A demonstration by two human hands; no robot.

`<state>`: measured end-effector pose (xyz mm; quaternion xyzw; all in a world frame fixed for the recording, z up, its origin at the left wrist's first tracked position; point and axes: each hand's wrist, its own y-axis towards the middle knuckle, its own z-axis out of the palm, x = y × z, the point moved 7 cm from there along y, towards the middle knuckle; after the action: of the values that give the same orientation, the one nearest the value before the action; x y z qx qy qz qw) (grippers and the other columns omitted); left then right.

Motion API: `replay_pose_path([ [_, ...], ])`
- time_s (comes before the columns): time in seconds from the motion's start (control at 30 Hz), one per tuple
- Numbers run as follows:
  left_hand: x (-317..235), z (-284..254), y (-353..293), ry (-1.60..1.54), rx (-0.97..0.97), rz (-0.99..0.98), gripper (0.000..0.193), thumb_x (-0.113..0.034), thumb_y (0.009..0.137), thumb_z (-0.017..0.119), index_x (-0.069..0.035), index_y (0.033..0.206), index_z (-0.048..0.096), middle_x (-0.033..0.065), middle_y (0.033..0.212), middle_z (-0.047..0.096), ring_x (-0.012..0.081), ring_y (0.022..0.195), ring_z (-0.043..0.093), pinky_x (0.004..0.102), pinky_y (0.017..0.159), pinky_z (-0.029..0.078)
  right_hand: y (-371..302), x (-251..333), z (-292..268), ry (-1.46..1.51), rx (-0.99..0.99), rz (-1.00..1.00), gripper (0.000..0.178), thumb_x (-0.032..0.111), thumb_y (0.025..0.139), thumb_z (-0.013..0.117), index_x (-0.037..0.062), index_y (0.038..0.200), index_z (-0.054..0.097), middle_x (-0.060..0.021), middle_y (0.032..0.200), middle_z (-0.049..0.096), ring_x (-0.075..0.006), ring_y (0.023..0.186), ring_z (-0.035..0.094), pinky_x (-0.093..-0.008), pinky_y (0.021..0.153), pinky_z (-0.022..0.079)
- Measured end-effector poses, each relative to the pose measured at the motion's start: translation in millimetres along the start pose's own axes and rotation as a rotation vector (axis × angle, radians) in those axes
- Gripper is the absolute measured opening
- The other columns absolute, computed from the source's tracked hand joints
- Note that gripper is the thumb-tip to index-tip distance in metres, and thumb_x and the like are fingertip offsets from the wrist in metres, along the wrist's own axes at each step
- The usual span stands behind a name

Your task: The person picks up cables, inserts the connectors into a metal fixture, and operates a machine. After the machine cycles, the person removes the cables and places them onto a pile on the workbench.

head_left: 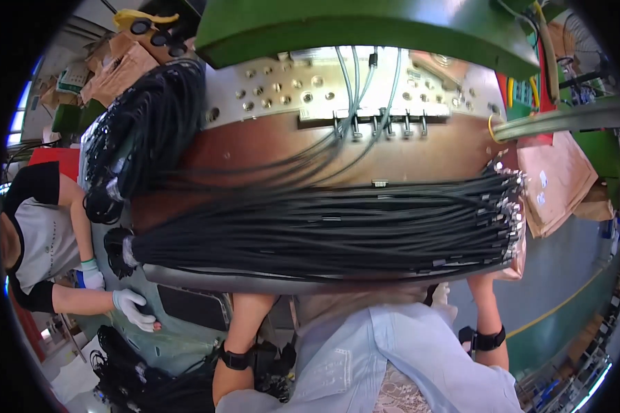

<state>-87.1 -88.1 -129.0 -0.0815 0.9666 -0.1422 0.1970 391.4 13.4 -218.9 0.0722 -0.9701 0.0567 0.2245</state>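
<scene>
A long bundle of black cables [324, 230] lies across the brown bench in front of me. It is gathered by a tie at the left, and its ends with small silver tips [510, 213] fan out at the right. My left forearm [249, 320], with a dark wristband, passes under the bench's near edge below the bundle. Near the tipped ends, my right forearm [486, 310], also banded, reaches the same edge. Both hands are hidden there, so I cannot see what they touch. Beyond the bundle, several separate cables [275, 164] run up to a metal clamp block [375, 117].
A green machine beam [365, 31] overhangs a drilled metal plate [255, 89]. More black cables [162, 124] are heaped at back left. A co-worker's gloved hand [134, 310] rests at the left on a greenish surface. Brown paper [554, 182] and a grey bar [565, 122] stand at right.
</scene>
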Motion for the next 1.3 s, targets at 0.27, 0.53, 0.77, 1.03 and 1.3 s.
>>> replay_pose_path([
  [0.27,-118,-84,2,-0.643,0.632,0.533,0.043,-0.030,0.088,0.055,-0.004,0.122,0.051,0.0171,0.125,0.051,0.0320,0.114,0.049,0.0387,0.093,0.041,89,104,-205,0.036,-0.379,-0.225,0.030,0.000,0.082,0.052,-0.0034,0.111,0.056,-0.0128,0.112,0.056,-0.0210,0.100,0.056,-0.0316,0.087,0.043],
  [0.53,-225,-107,81,-0.266,-0.237,0.890,0.052,-0.030,0.085,0.058,0.006,0.121,0.046,0.0247,0.121,0.050,0.0356,0.109,0.051,0.0409,0.094,0.040,205,323,-79,-0.300,0.010,-0.977,0.048,0.018,0.078,0.063,0.0040,0.122,0.049,-0.0158,0.114,0.055,-0.0332,0.106,0.052,-0.0393,0.091,0.042],
  [0.77,-89,-136,84,0.287,-0.263,0.451,0.040,-0.028,0.082,0.060,0.002,0.107,0.056,0.0155,0.098,0.059,0.0295,0.091,0.057,0.0373,0.076,0.046,194,295,-93,-0.241,0.187,-0.857,0.045,0.021,0.074,0.066,0.0053,0.114,0.053,-0.0096,0.109,0.057,-0.0286,0.098,0.056,-0.0387,0.088,0.044],
  [1.03,-77,-158,102,-0.173,-0.171,0.458,0.017,-0.011,0.076,0.067,0.001,0.086,0.063,0.0098,0.083,0.063,0.0236,0.076,0.057,0.0317,0.070,0.045,135,273,-164,-0.292,-0.175,-0.915,0.043,0.010,0.065,0.070,0.0055,0.105,0.057,-0.0083,0.096,0.058,-0.0260,0.087,0.057,-0.0349,0.076,0.048],
  [1.3,-68,-164,111,-0.541,0.113,0.244,0.011,-0.006,0.077,0.066,0.003,0.078,0.061,0.0015,0.077,0.060,0.0074,0.074,0.051,0.0215,0.067,0.040,101,132,-244,-0.388,0.006,0.004,0.042,0.001,0.065,0.068,0.0043,0.106,0.057,-0.0095,0.097,0.058,-0.0306,0.082,0.056,-0.0330,0.075,0.047],
])
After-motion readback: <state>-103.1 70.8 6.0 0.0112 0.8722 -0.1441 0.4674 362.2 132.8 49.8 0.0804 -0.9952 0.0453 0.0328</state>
